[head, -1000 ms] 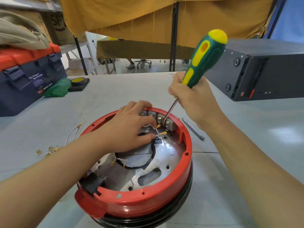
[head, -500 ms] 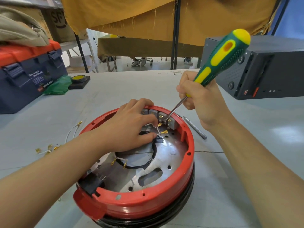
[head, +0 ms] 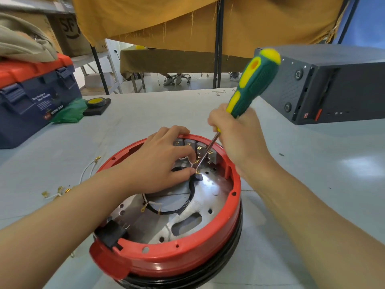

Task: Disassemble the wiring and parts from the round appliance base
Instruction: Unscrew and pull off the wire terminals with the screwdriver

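sat nearest on the grey table (head: 145, 122): round appliance base (head: 187, 257), red rim over a black ring, metal plate inside with a black wire loop (head: 192, 190). reached in over the left rim: left hand (head: 158, 165), thumb and fingertips pinched on a white wire (head: 190, 165) with a brass terminal. came in from the right: right hand (head: 239, 140), fist closed round a green and yellow screwdriver (head: 253, 84), tilted, its shaft tip down among the brass terminals by the grey switch blocks (head: 200, 149) at the far rim. lay loose left of the base: white wires with brass ends (head: 87, 170). stood further back: blue toolbox (head: 35, 97) left, tape roll (head: 95, 102), dark case (head: 333, 84) right.
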`<state>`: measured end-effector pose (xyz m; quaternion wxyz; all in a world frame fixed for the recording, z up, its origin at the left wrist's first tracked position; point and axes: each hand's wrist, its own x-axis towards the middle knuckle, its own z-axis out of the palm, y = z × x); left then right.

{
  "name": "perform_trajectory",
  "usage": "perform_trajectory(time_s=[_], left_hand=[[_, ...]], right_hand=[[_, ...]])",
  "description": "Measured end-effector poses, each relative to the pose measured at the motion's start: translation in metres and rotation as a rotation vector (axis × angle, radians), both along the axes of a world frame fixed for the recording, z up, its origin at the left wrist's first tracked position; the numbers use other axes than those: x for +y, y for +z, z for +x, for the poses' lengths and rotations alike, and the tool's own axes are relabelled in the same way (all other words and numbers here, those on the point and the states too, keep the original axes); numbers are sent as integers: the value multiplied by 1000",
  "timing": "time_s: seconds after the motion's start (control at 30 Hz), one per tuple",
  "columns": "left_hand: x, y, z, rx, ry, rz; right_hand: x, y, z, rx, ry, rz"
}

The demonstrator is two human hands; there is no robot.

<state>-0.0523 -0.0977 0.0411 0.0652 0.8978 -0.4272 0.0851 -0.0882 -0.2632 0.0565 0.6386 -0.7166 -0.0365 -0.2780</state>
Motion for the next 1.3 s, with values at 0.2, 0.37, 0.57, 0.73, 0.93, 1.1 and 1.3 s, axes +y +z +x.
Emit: perform_trajectory(time_s=[0.2, 0.37, 0.57, 0.73, 0.93, 1.1, 1.3], left_hand=[[1, 1, 0, 30, 2, -10], [1, 3, 0, 46, 7, -13], [2, 5, 2, 101, 10, -113], [7, 15, 5, 132, 61, -111], [23, 21, 1, 109, 224, 74], [19, 6, -7, 77, 299, 200], [17, 5, -2, 69, 239, 157]], right_hand=[[-15, 7, -1, -29, 6, 37], [-20, 8, -3, -41, 19, 76], [-28, 12, -6, -61, 40, 180], [-29, 12, -5, -30, 79, 137], [-38, 13, -5, 40, 205, -23], [-50, 21, -11, 107, 330, -130], [-57, 29, -18, 153, 412, -66]])
